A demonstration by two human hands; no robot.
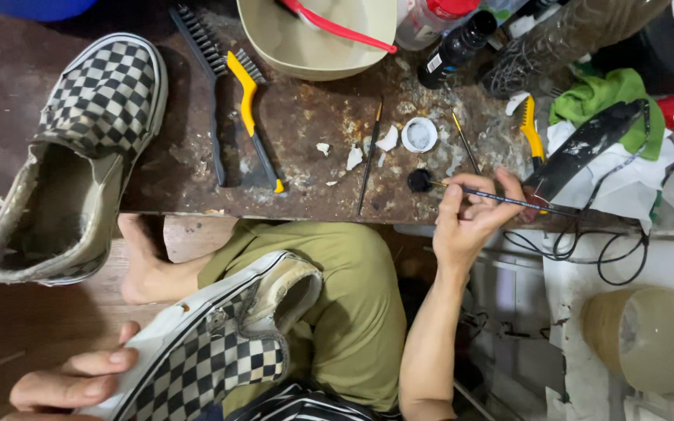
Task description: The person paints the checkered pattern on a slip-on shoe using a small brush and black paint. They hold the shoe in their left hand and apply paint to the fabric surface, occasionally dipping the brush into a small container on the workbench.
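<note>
The right hand, right of centre in the frame, has its thumb and fingers pinched closed around a thin dark-handled paintbrush. The brush lies nearly level, its tip pointing left and reaching a small black cap of paint on the edge of the stained brown workbench. Just above that cap sits a small white round lid, with white chips scattered beside it and another thin brush lying near.

At the lower left of the frame the left hand has its fingers curled loosely over the white rubber sole of a checkered slip-on shoe, steadying it against the lap. This shoe has a black-and-white check upper, a white sidewall with a dark stripe, and a worn, greyed heel collar that points up and to the right.

Its mate, a second checkered shoe, rests at the upper left, toe up, its beige lining dirty and frayed at the rim.

Between that shoe and the centre of the bench lie a black wire brush and a yellow-handled brush. A beige bowl stands at the top centre, and a green cloth lies at the upper right.
</note>
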